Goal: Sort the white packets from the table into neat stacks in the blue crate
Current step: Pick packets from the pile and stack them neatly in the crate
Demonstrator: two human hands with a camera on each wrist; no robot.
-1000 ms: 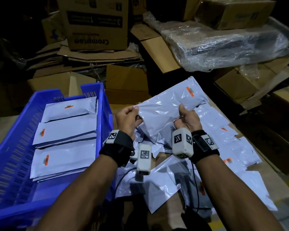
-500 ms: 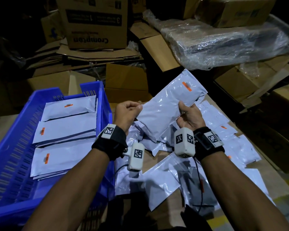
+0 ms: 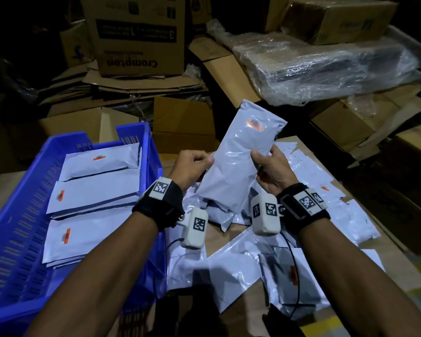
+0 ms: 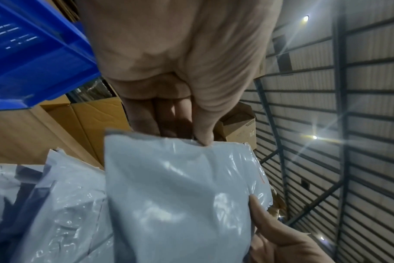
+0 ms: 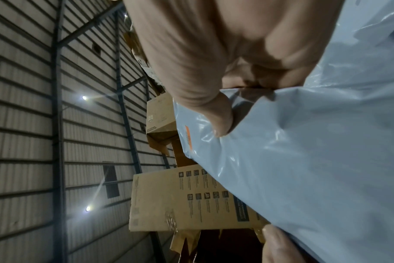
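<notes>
Both hands hold one white packet (image 3: 238,156) with an orange label, raised above the table and standing nearly upright. My left hand (image 3: 199,161) pinches its left edge, thumb on the front as the left wrist view shows on the packet (image 4: 180,186). My right hand (image 3: 267,161) grips the right edge, thumb pressed on the packet (image 5: 304,169). The blue crate (image 3: 15,227) at the left holds three stacks of white packets (image 3: 93,195). Several loose white packets (image 3: 229,271) lie on the table under my wrists.
Cardboard boxes (image 3: 182,122) stand close behind the crate and table. A plastic-wrapped bundle (image 3: 326,66) lies at the back right, more cartons at the right edge. A cable from the wrist camera hangs over the loose packets.
The packet has swung from lying slanted to the right to standing nearly upright, and both hands have risen a little with it. The grip has stayed the same.
</notes>
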